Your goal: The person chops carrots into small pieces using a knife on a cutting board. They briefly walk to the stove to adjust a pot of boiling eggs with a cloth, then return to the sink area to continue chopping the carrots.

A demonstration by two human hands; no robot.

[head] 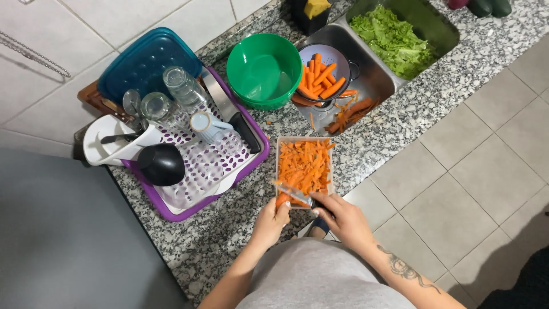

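A small clear cutting board (280, 150) lies on the granite counter, piled with thin carrot strips (305, 164). At its near edge my left hand (272, 218) pinches a piece of carrot (282, 199). My right hand (339, 216) grips a knife (296, 194) whose blade rests across that carrot piece. A dark colander (339, 60) with whole peeled carrots (321, 79) sits in the steel sink (377, 77), with carrot peels (349, 111) beside it.
A green bowl (264, 70) stands behind the board. A purple dish rack (201, 166) to the left holds glasses, a black ladle and a blue lid. Lettuce (393, 39) fills the far sink basin. Tiled floor lies to the right of the counter edge.
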